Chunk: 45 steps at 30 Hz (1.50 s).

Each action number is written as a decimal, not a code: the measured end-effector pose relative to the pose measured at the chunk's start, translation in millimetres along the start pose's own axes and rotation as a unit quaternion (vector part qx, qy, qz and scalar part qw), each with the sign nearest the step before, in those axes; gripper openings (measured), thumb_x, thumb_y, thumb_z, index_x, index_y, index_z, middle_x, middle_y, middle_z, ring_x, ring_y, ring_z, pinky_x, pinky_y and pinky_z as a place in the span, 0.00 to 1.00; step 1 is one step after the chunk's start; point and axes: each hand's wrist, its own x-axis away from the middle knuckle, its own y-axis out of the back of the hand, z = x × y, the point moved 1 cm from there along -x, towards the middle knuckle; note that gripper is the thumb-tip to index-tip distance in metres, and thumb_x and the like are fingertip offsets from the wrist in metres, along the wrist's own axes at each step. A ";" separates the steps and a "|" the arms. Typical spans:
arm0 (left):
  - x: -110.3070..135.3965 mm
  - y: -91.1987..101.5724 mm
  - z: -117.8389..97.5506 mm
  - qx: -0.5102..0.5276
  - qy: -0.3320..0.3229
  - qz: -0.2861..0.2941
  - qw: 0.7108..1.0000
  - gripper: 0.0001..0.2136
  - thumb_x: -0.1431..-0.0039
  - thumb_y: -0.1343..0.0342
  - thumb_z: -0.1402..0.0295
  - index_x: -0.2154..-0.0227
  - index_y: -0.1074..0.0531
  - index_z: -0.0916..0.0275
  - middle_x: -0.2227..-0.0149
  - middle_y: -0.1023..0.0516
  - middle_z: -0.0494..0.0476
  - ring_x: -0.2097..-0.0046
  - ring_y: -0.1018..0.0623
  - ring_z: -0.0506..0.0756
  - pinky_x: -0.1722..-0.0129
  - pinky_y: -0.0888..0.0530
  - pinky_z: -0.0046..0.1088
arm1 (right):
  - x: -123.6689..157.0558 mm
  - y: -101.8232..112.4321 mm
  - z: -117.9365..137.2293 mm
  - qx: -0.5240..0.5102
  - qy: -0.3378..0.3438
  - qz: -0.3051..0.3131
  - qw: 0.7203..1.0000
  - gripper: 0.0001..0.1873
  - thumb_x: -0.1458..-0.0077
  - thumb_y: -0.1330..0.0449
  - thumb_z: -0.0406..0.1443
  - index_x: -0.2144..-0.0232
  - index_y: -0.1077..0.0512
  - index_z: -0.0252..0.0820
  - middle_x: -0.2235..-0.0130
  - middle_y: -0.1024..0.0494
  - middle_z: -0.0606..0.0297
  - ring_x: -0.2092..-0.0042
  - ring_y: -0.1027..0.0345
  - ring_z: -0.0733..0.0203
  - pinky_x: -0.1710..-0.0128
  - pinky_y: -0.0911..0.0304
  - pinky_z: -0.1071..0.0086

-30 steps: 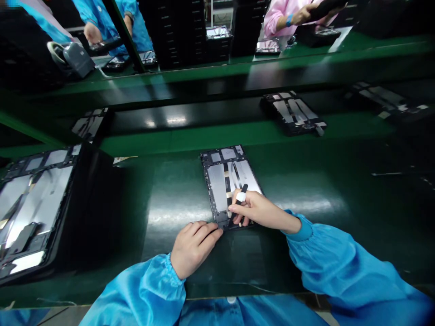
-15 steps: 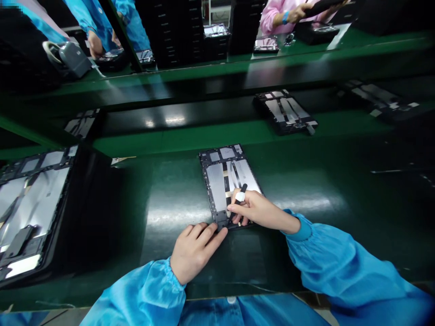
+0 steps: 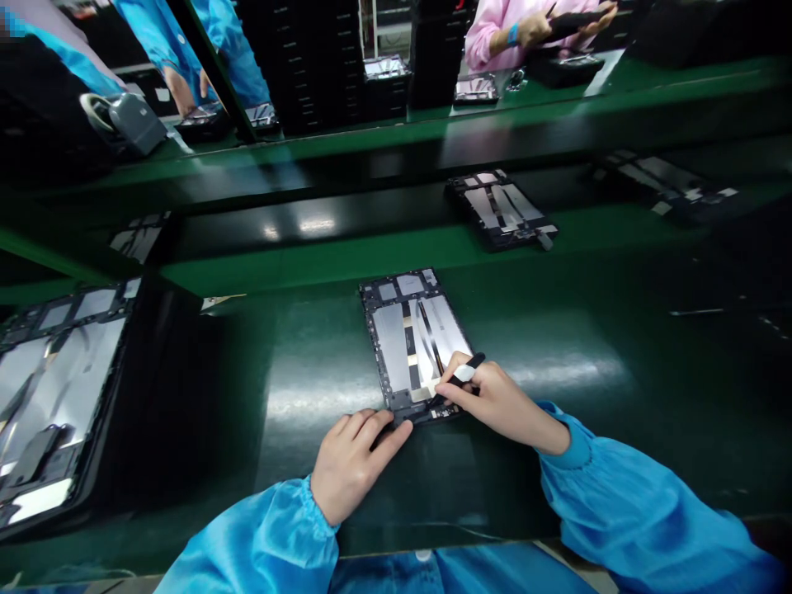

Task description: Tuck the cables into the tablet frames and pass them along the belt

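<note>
An opened tablet (image 3: 408,338) with bare silver panels and a dark frame lies flat on the dark green bench in front of me. My right hand (image 3: 495,400) grips a thin black tool with a white band (image 3: 461,378), its tip pressed to the tablet's near edge. My left hand (image 3: 355,462) rests on the bench with fingers stretched out, its fingertips touching the tablet's near left corner.
A stack of opened tablets in a black tray (image 3: 55,388) stands at the left. Another opened tablet (image 3: 498,206) lies on the conveyor behind, more further right (image 3: 662,181). Other people in blue (image 3: 186,49) and pink (image 3: 507,25) work across the line.
My right hand has shifted right and tilted the tool flatter, uncovering more of the tablet. My left fingers have spread a little toward the corner. The tablet on the conveyor has moved left.
</note>
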 end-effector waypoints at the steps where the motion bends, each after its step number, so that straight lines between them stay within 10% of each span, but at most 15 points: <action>1: 0.7 -0.8 0.1 0.004 0.001 -0.002 1.000 0.15 0.31 0.56 0.76 0.48 0.30 0.60 0.54 0.26 0.61 0.56 0.27 0.57 0.60 0.29 0.33 | -0.3 -0.3 -0.9 -0.015 -0.002 0.000 1.000 0.10 0.38 0.42 0.39 0.71 0.29 0.41 0.71 0.27 0.66 0.71 0.27 0.61 0.73 0.33 0.70; 30: -13.8 -12.3 -12.8 -0.032 0.038 0.067 0.996 0.19 0.35 0.49 0.71 0.43 0.34 0.52 0.50 0.29 0.63 0.58 0.26 0.59 0.64 0.25 0.37 | -1.9 -2.1 -7.5 -0.068 -0.017 -0.010 0.997 0.10 0.39 0.41 0.40 0.72 0.30 0.41 0.75 0.27 0.69 0.74 0.26 0.62 0.77 0.34 0.72; 34: -6.6 -10.0 -5.4 0.012 0.018 0.061 0.998 0.20 0.34 0.53 0.76 0.41 0.36 0.57 0.44 0.31 0.63 0.52 0.26 0.58 0.58 0.25 0.35 | -0.3 3.0 -16.3 -0.070 0.019 -0.153 0.985 0.12 0.41 0.40 0.41 0.74 0.30 0.42 0.73 0.28 0.68 0.71 0.27 0.60 0.71 0.32 0.69; 38: -5.8 0.5 2.7 0.058 0.002 0.038 0.998 0.15 0.32 0.55 0.76 0.45 0.32 0.62 0.43 0.30 0.60 0.50 0.28 0.56 0.56 0.28 0.32 | -1.4 4.4 -35.2 -0.116 0.009 -0.386 0.915 0.14 0.45 0.37 0.46 0.73 0.31 0.44 0.70 0.26 0.66 0.61 0.27 0.54 0.60 0.33 0.64; 45: -52.3 -8.8 15.2 -0.061 -0.014 0.027 0.998 0.14 0.31 0.51 0.65 0.47 0.30 0.63 0.57 0.23 0.59 0.60 0.27 0.55 0.64 0.33 0.32 | -61.6 -18.7 -38.2 -0.188 0.015 -0.329 0.925 0.18 0.40 0.44 0.50 0.63 0.25 0.42 0.68 0.20 0.62 0.65 0.24 0.55 0.64 0.30 0.65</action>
